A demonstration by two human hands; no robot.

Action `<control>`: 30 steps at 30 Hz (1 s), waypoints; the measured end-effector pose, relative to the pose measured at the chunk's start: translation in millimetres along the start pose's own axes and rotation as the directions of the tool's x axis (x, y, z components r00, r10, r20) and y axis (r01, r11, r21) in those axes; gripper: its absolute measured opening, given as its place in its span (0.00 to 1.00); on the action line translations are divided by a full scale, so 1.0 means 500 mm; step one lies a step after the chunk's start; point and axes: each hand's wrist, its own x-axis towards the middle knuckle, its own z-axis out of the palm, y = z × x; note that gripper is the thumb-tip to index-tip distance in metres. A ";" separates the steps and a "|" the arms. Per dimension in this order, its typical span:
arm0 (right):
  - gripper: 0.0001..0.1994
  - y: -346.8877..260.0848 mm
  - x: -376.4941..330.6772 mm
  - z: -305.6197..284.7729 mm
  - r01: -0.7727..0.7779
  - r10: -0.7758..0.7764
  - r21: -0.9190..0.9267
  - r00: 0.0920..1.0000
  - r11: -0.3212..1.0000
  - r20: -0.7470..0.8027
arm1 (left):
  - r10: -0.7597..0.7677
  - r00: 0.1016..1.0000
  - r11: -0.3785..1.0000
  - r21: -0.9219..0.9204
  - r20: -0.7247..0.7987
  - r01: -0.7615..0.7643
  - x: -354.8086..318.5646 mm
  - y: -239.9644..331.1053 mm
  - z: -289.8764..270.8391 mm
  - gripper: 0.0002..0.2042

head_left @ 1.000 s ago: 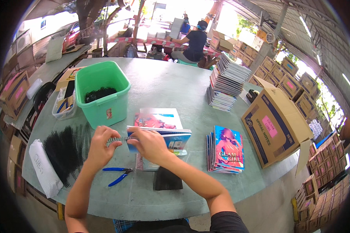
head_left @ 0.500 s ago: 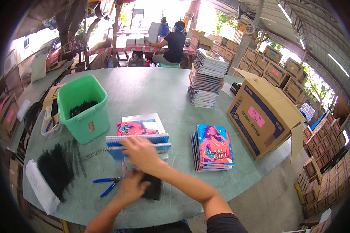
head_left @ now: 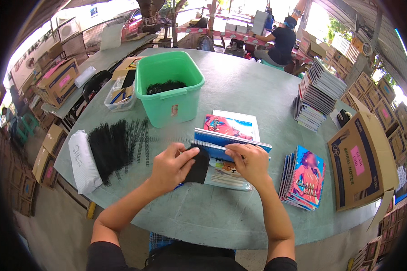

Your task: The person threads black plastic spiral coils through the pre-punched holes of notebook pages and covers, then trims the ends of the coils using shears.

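My right hand [head_left: 251, 160] grips the top edge of a blue notebook [head_left: 209, 147], which stands tilted with its row of holes upward. At that notebook's left end my left hand [head_left: 174, 166] is closed in a pinch; what lies between the fingertips is hidden. A thin black spiral coil [head_left: 165, 139] stretches leftward from the same end. Beside the left fingers is a flat black piece [head_left: 197, 168]. Behind the raised notebook lies a pink-and-blue notebook [head_left: 226, 126]. Under my hands is a clear-covered packet [head_left: 228, 175] with an animal picture.
Loose black coils [head_left: 111, 149] lie left, beside a white wrapped bundle [head_left: 83, 162]. A green bin [head_left: 169, 106] holds more coils. Finished notebooks [head_left: 306, 178] are stacked at right, near an open carton [head_left: 364, 158]; a tall notebook stack [head_left: 319, 95] stands behind. Another person [head_left: 282, 43] sits far off.
My view has swung left. My right hand has moved to the notebook's right part, and my left hand has risen from the table to its left end.
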 end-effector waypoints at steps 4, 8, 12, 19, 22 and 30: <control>0.05 0.003 -0.015 0.004 0.049 -0.050 -0.019 0.998 0.999 -0.042 | 0.028 0.952 1.000 -0.004 -0.306 -0.031 0.039 0.011 -0.028 0.17; 0.06 -0.010 -0.010 -0.002 0.058 -0.058 -0.022 0.998 0.998 0.011 | -0.015 0.983 0.985 -0.165 0.180 0.045 -0.012 0.013 0.017 0.15; 0.15 -0.025 -0.022 -0.003 0.017 -0.009 -0.226 0.999 0.974 0.035 | -0.169 0.975 0.973 -0.182 -0.146 0.142 0.054 0.053 -0.008 0.15; 0.16 -0.058 0.022 0.101 0.211 -0.205 -0.080 0.975 0.974 0.082 | 0.143 0.990 0.980 0.140 0.020 -0.144 -0.021 0.034 0.027 0.15; 0.13 -0.050 0.015 0.092 0.216 -0.215 -0.020 0.975 0.976 0.050 | -0.028 0.984 0.998 -0.042 0.177 0.036 0.032 -0.054 0.009 0.12; 0.14 -0.039 0.022 0.100 0.243 -0.242 -0.023 0.969 0.970 0.054 | -0.048 0.987 0.997 -0.048 0.155 0.056 0.052 -0.008 -0.031 0.06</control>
